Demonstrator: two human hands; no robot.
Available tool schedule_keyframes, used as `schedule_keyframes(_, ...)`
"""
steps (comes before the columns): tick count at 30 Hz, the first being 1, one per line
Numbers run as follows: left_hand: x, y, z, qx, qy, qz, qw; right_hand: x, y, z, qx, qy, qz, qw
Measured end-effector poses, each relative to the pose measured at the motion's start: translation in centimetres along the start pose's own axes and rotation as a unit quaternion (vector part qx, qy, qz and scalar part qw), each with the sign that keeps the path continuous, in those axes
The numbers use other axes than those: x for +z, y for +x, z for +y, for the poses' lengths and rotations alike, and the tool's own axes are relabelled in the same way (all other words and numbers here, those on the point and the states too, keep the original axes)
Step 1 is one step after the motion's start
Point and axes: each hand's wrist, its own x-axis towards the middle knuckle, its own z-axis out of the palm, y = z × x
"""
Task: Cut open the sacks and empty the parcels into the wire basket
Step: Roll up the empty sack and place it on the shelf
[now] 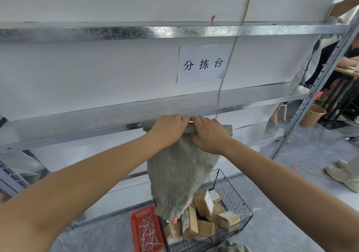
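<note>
A grey-green woven sack (178, 176) hangs upside down in front of me, its open mouth down over the black wire basket (236, 197). My left hand (167, 130) and my right hand (210, 134) both grip the sack's rolled top end, side by side at the level of the metal shelf edge. Several brown cardboard parcels (204, 203) with white labels lie piled in the basket, some right under the sack's frayed mouth. What is still inside the sack is hidden.
A red plastic tray (136, 230) holding several cut cable ties sits on the floor left of the basket. Galvanised shelving (116, 115) runs across in front. Another grey sack (233, 247) lies at the bottom edge. People sit and stand at the right, beside a paper bin (312, 117).
</note>
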Motion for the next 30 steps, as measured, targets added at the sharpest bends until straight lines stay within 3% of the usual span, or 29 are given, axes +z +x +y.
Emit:
schedule_keyframes(8,-0.4,-0.9,-0.4,0.04,-0.036,0.002,0.999,-1.2,0.3,0.1,0.0,-0.004,-0.015,1.0)
schedule_keyframes(17,-1.6,-0.6,-1.1,0.022,-0.082,-0.092,0.992,0.3,0.2,0.4,-0.044,0.037,0.144,0.988)
schedule_keyframes(20,-1.3,-0.6,-1.2,0.013,-0.062,-0.065,0.996,-0.1,0.3,0.0,-0.027,0.047,0.12,0.991)
schedule_keyframes(23,-0.7,-1.2,-1.0,0.056,0.025,0.081,0.995,-1.2,0.5,-0.4,0.016,0.054,0.049,0.997)
schedule_keyframes(25,-0.2,-1.3,-0.8,0.073,0.07,0.138,0.985,-1.9,0.7,-0.4,0.038,0.047,-0.02,0.998)
schedule_keyframes(27,0.3,-1.3,-0.5,0.07,0.083,0.162,0.981,-2.4,1.0,-0.5,0.037,0.0,-0.05,0.998)
schedule_keyframes(30,-0.3,-1.2,-0.2,0.05,0.059,0.138,0.987,-1.6,1.0,-0.6,0.03,-0.065,-0.025,0.997)
